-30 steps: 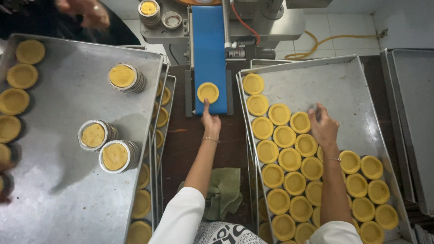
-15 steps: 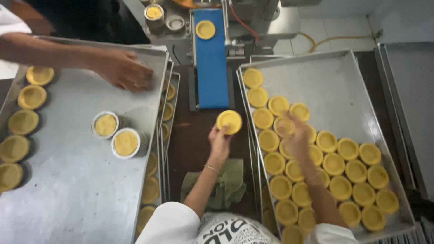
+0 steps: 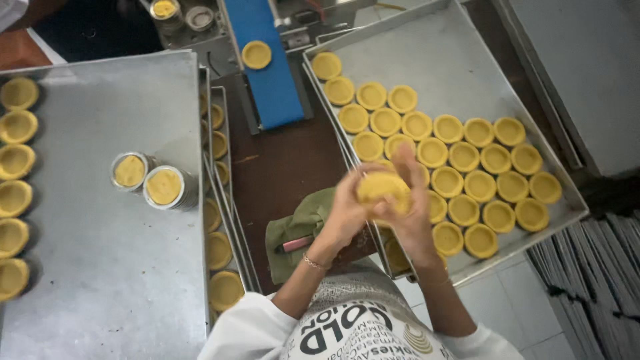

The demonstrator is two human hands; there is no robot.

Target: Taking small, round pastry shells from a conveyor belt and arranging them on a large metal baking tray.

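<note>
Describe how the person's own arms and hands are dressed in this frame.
Both forearms are bare. Short white sleeves end near the elbows. The left hand has a thin beaded bracelet at the wrist. The right hand wears no glove, and no ring or watch shows.

Dark brown worktop, pale tiled floor, steel surface alongside.

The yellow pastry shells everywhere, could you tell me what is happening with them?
A person holds one pastry shell between the left hand and right hand, above the edge of the right metal tray, which is partly filled with rows of shells. Another shell lies on the blue conveyor belt. Two filled tins stand on the left tray.
</note>
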